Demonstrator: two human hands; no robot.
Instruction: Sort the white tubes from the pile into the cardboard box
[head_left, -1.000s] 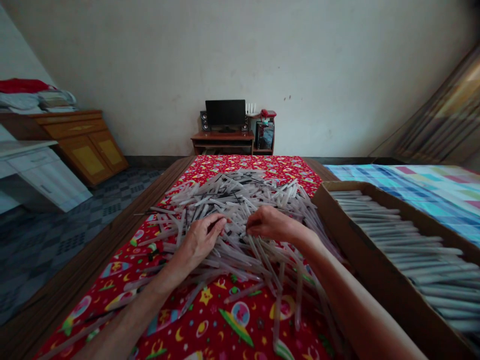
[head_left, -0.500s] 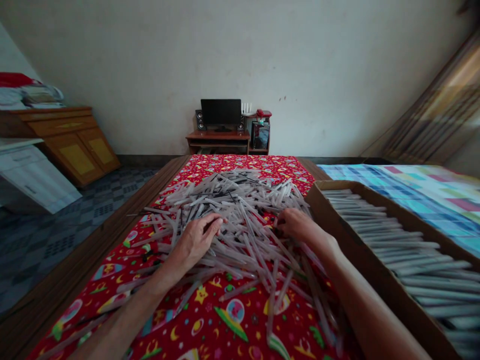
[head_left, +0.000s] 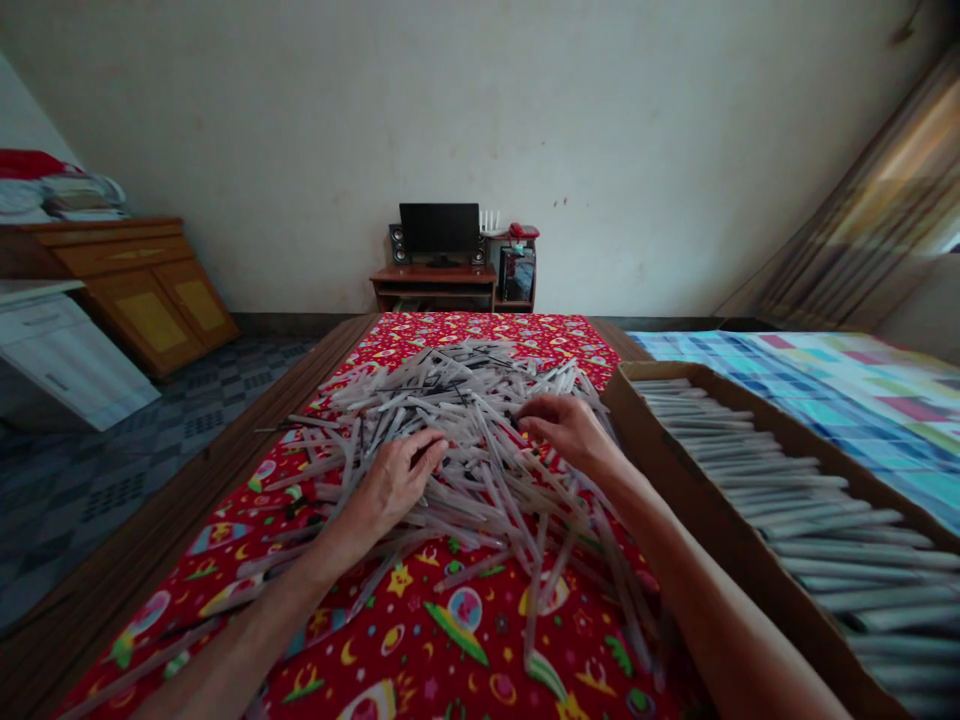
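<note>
A heap of thin translucent plastic tubes (head_left: 480, 490), with several dark slim pieces among them, lies on a red patterned cloth (head_left: 405, 640). My left hand (head_left: 401, 475) rests over the near left part of the heap. Its thumb and forefinger are pinched together, and whatever is between them is too small to name. Over the right part of the heap is my right hand (head_left: 566, 430), fingers curled and pointing left. A small dark bit shows by its fingertips, but I cannot make out what it is.
To the right stands a long cardboard box (head_left: 697, 500) with rows of greyish tubes (head_left: 810, 490) in it. Beyond it lies a blue checked bedspread (head_left: 697, 350). A desk with a monitor (head_left: 440, 230) is by the far wall; cabinets (head_left: 150, 290) stand at left.
My right hand has moved left and a little farther away, over the heap. My left hand stays nearly in place. The view has shifted slightly.
</note>
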